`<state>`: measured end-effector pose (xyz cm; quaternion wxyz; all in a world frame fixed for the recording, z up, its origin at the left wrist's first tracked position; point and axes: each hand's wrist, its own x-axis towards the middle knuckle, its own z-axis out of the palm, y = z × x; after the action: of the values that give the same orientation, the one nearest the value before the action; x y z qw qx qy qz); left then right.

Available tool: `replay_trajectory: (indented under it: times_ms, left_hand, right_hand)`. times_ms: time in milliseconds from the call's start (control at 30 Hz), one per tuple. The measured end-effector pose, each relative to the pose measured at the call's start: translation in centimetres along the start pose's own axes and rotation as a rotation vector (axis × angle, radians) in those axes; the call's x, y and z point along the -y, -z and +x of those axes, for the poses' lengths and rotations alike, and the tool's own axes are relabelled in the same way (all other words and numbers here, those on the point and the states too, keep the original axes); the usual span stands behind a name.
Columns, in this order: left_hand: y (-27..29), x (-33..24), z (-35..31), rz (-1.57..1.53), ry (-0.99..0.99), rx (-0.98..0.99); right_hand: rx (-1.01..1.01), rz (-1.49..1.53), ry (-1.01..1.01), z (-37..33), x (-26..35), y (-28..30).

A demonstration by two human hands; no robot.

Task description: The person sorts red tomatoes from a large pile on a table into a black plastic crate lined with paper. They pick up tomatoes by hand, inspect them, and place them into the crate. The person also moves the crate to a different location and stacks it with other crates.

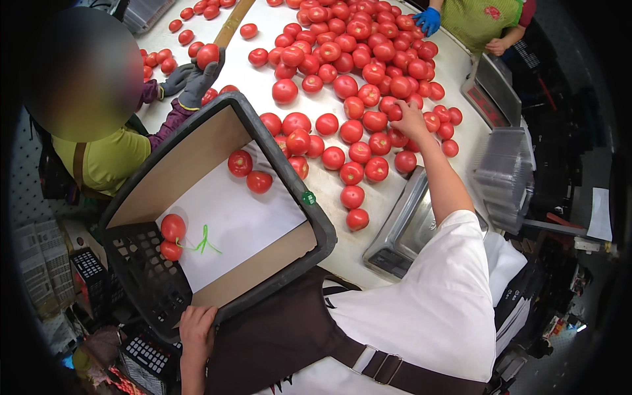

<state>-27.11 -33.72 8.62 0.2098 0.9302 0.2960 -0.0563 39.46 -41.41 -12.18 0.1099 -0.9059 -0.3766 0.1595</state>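
Note:
My right hand (413, 125) reaches into the heap of tomatoes (359, 59) on the white table. Its fingers are closed round a red tomato (394, 112). At the lower left, my left hand (197, 327) grips the near rim of a black plastic crate (324, 220). The crate is tilted against my apron and partly over the table edge. Cardboard and a white sheet (227, 227) with green strokes line it. Inside lie several tomatoes: a pair by the far right wall and a pair by the slotted left side.
A metal-topped scale (401, 224) stands by my right arm, with stacked clear plastic boxes (503, 171) beyond it. Another scale (490, 92) is farther back. At left, a person's gloved hand (197, 82) holds a tomato. Across the table is another person's blue-gloved hand (428, 21).

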Motion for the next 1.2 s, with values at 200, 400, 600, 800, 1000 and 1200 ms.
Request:
replay_trajectory:
  times_ms: [200, 400, 600, 800, 1000, 1200]
  left_hand:
    - [0.1, -0.1, 0.1, -0.003, 0.01, 0.002]
    - [0.2, -0.2, 0.2, -0.004, 0.014, 0.012]
    - [0.3, -0.3, 0.1, 0.003, 0.013, 0.014]
    - [0.1, -0.4, -0.1, 0.003, 0.019, 0.004]
    - [0.3, -0.6, -0.1, 0.006, 0.032, 0.012]
    - [0.5, -0.7, -0.1, 0.018, 0.024, 0.007]
  right_hand:
    - [0.114, 0.872, -0.358, -2.7, 2.5, -0.8]
    - [0.355, 1.766, -0.63, -6.9, 5.9, -0.1]
    - [0.428, 1.776, -0.498, -7.1, 5.4, -1.3]
    - [0.251, 1.856, -0.554, -9.1, 10.0, 1.0]
    - [0.406, 2.001, -0.397, -9.3, 10.1, 1.2]
    - [0.708, 2.045, -0.148, -9.5, 11.7, 2.6]
